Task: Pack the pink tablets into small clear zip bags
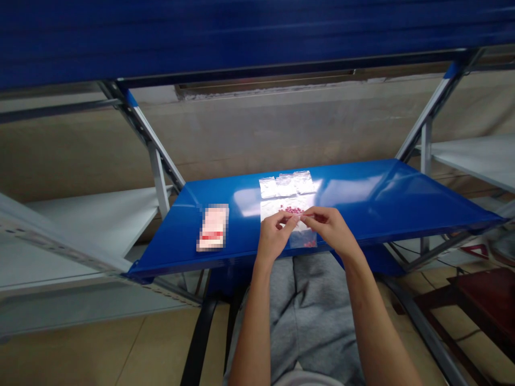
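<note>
My left hand [277, 231] and my right hand [329, 225] meet over the near half of a white sheet [267, 206], thumbs and fingers pinched together. A thin red strand [300, 215] shows between the fingertips of both hands; its ends are hidden by the fingers. Just beyond them, several small red beads [293, 209] lie loose on the sheet. Under and in front of my hands is a clear plastic bag [298, 239] with some red beads [310, 243] at its right side. Three small clear bags [286, 185] lie in a row behind the sheet.
The blue table [370, 198] has a raised front edge near my lap. At its left lies a pixelated pink rectangular item [214, 225] with a red band. A blue shelf [257, 37] hangs above on metal posts [148, 139]. White shelves [80, 225] stand on both sides.
</note>
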Motion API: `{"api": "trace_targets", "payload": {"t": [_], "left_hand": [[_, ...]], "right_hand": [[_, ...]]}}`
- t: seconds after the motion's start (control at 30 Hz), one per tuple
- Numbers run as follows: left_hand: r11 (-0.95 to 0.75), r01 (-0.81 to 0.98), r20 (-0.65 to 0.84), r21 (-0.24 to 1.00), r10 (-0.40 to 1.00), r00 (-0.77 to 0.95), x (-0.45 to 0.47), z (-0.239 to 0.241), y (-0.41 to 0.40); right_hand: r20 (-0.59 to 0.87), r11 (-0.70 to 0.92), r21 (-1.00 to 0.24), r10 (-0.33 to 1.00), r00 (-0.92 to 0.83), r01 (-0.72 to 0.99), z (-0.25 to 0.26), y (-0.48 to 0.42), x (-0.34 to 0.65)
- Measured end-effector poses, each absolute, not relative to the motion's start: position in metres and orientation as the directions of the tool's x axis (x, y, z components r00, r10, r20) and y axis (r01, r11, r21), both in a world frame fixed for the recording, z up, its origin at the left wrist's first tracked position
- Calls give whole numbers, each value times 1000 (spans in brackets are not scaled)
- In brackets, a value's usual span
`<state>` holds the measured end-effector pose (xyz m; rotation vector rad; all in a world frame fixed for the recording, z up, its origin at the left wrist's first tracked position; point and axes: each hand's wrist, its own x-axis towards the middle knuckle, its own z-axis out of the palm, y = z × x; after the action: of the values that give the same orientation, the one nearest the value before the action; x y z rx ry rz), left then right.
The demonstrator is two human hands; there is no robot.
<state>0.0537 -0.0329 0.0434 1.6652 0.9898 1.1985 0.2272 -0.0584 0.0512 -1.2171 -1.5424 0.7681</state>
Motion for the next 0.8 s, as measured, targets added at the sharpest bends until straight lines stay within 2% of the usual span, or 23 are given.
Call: {"api": "trace_targets", "payload": {"t": [0.1,0.17,0.3,0.4,0.5,0.63,0.8], "left_hand": [[-301,67,281,951,937,209,61,41,-33],[-274,12,267,962,944,196,65,42,-34],[-266,-1,263,964,950,169,66,44,-34],[-246,-47,250,968,956,153,67,44,-34],[-204,-136,228,970,953,198,76,43,-36],[-180,-134,205,975,955,213,94,39,-40],[-171,-110,189,979,964,188,111,30,-33]], "right_hand": [[357,296,-868,930,84,399,54,-59,226],[367,293,-875,920,135,385,54,-59,226],[288,266,-930,956,57,252,51,-59,232],[269,253,-935,963,30,249,49,-59,239],[273,241,-941,955,113,240,47,-59,245],[237,184,-953,949,209,241,47,-61,255],[117,95,-975,988,103,200,41,-66,280]]}}
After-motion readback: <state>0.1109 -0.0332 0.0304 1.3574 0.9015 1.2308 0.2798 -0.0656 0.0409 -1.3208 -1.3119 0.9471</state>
